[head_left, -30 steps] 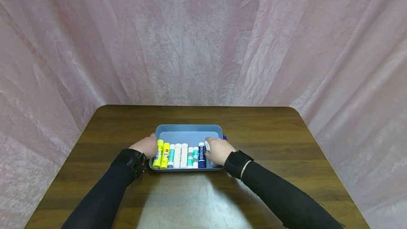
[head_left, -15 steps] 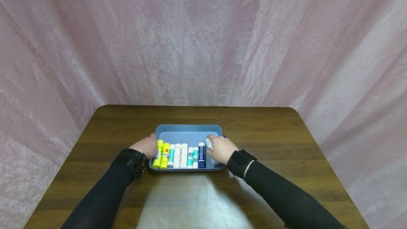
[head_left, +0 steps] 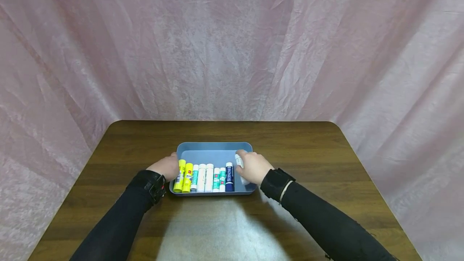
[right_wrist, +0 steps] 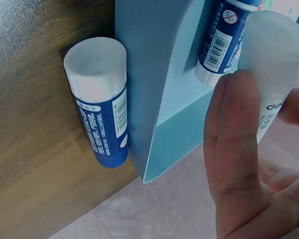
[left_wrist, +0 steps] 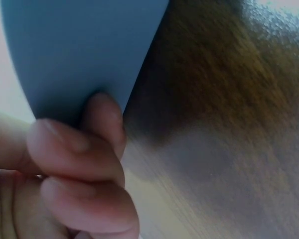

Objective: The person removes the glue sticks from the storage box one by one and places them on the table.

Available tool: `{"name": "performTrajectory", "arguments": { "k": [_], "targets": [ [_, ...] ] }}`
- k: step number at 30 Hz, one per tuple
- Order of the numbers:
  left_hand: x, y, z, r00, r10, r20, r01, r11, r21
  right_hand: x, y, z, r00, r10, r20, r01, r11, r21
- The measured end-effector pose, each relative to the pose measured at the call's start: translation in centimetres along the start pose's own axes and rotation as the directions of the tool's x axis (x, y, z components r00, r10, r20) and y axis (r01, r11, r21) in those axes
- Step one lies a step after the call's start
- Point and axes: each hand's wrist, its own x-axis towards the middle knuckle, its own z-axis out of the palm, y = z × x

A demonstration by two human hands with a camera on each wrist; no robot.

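Observation:
A blue-grey tray holds a row of glue sticks. My left hand grips the tray's left side; in the left wrist view its fingers are bent against the outer wall. Over the tray's right end, my right hand pinches a white glue stick between fingers and thumb, tilted. Closest to it in the row is a dark blue glue stick. Outside the tray's right wall, another blue glue stick with a white cap is on the table; my right hand hides it in the head view.
Two yellow glue sticks are at the row's left end, followed by white and green-labelled ones. The wooden table extends around the tray. Behind it hangs a pink curtain.
My right hand has shifted slightly right and away from me, with the white glue stick in its fingers. The blue end showing beyond that hand is now covered. My left hand stays put.

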Motion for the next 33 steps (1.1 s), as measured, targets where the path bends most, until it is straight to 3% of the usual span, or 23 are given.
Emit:
{"name": "performTrajectory", "arguments": {
  "k": [25, 33],
  "targets": [
    [0.0, -0.2, 0.0, 1.0, 0.018, -0.013, -0.018, 0.999, 0.039, 0.1, 0.7, -2.3, 0.999, 0.033, -0.031, -0.031, 0.997, 0.064],
    [-0.2, 0.2, -0.2, 1.0, 0.004, -0.002, -0.004, 1.0, 0.01, 0.2, 1.4, -2.9, 0.998, 0.011, -0.058, -0.006, 0.997, 0.078]
  ]
}}
